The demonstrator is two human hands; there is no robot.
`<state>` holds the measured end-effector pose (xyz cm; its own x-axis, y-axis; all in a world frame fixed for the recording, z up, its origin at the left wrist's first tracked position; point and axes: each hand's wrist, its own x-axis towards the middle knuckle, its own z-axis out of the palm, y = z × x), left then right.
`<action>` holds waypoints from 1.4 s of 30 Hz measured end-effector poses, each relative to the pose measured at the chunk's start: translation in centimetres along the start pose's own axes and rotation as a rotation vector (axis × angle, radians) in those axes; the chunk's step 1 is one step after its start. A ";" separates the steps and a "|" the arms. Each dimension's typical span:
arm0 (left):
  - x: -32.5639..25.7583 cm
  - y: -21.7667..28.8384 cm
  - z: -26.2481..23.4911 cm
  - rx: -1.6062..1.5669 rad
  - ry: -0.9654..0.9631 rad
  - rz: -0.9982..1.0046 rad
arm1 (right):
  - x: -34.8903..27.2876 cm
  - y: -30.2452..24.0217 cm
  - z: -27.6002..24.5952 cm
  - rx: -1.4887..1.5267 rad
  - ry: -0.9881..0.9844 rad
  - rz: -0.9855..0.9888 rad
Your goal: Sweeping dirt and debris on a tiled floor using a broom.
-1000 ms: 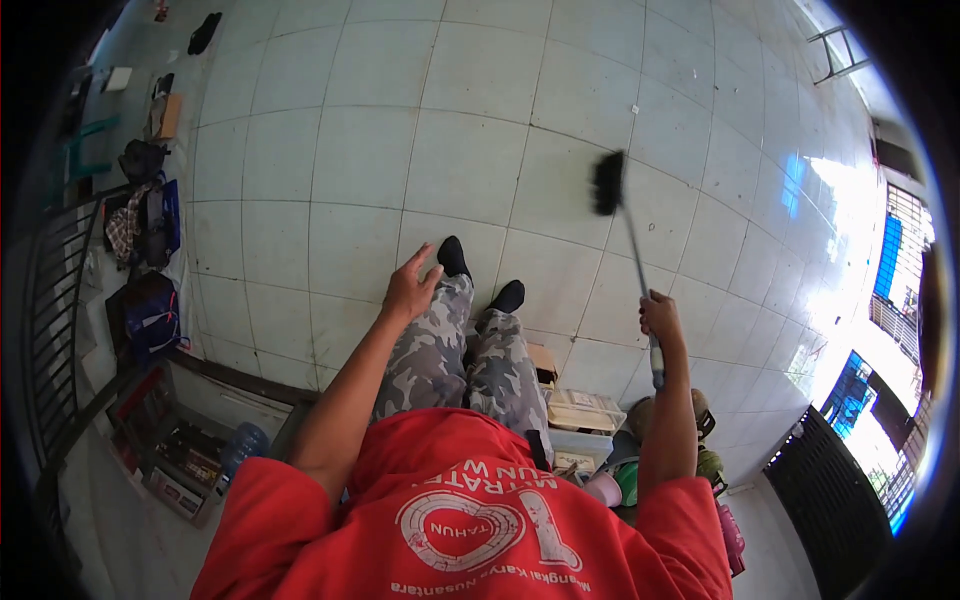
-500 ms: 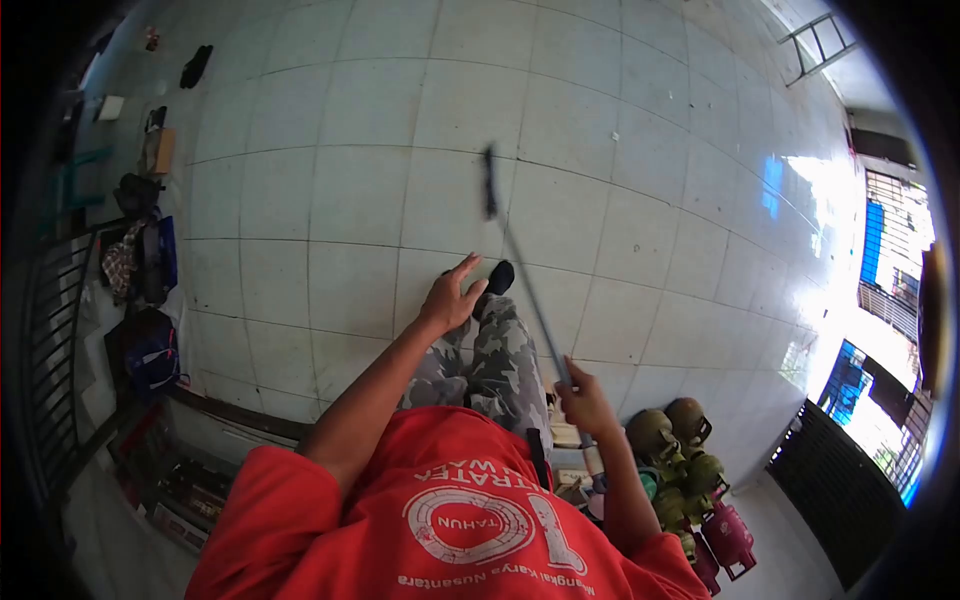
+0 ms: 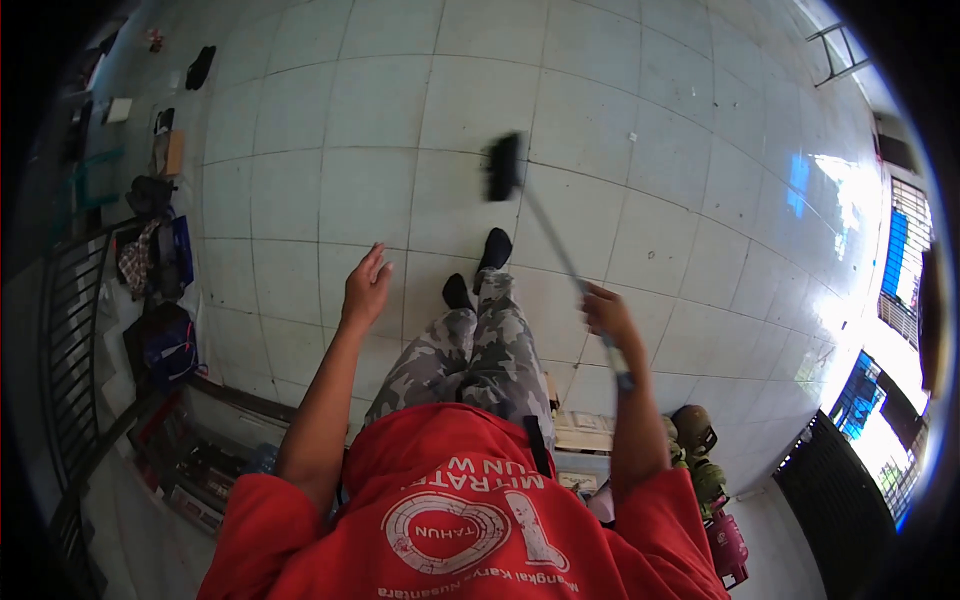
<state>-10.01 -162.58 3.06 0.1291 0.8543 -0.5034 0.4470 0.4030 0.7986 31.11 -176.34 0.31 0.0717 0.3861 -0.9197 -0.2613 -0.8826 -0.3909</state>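
My right hand [image 3: 609, 315] is closed around the grey handle of a broom [image 3: 553, 229], which slants up and to the left. Its black bristle head [image 3: 504, 166], smeared by motion, is over the pale floor tiles [image 3: 470, 95] ahead of my feet. Whether the bristles touch the tiles I cannot tell. My left hand [image 3: 368, 287] hangs in the air left of my legs, fingers stretched out and holding nothing. Below the broom head are my two feet in dark socks [image 3: 495, 249], one ahead of the other.
Bags [image 3: 168, 345] and a black metal railing [image 3: 75, 345] line the left side. Gas cylinders [image 3: 693, 428] in green and pink stand at the lower right. A dark shoe-like item [image 3: 200, 67] lies at the far left. A metal rack [image 3: 838, 52] is at the far right.
The broom head has turned and shows broader, shifting slightly right. My right hand has moved forward and right with the handle. My left hand has swung left, away from my legs.
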 end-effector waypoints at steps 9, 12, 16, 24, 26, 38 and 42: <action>3.6 2.9 4.8 -0.080 -0.098 0.037 | -3.5 -3.2 -15.2 -0.015 0.728 -0.178; 4.4 4.0 6.6 0.067 -0.124 0.194 | -10.5 -3.0 -11.3 -0.464 0.653 -0.178; 4.0 5.9 9.4 0.034 -0.201 0.148 | -17.4 -3.4 -3.6 -0.350 0.313 0.000; 5.2 5.1 6.0 0.100 -0.149 0.211 | -1.2 -4.8 19.2 -0.700 -0.388 -0.397; 6.3 4.5 3.3 0.129 -0.095 0.192 | 5.5 -5.2 25.6 -0.558 -0.491 -0.257; 11.7 2.4 -10.0 -0.100 -0.106 -0.068 | 9.2 -15.4 -3.4 -0.424 0.503 -0.122; 13.3 4.1 -9.7 -0.056 -0.103 0.047 | 8.3 -17.0 -4.7 -1.627 0.645 -1.031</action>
<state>-15.02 -146.40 2.81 0.2406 0.8356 -0.4939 0.3884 0.3835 0.8379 40.66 -159.43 -0.85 -0.0422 0.9930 -0.1105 0.9991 0.0426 0.0010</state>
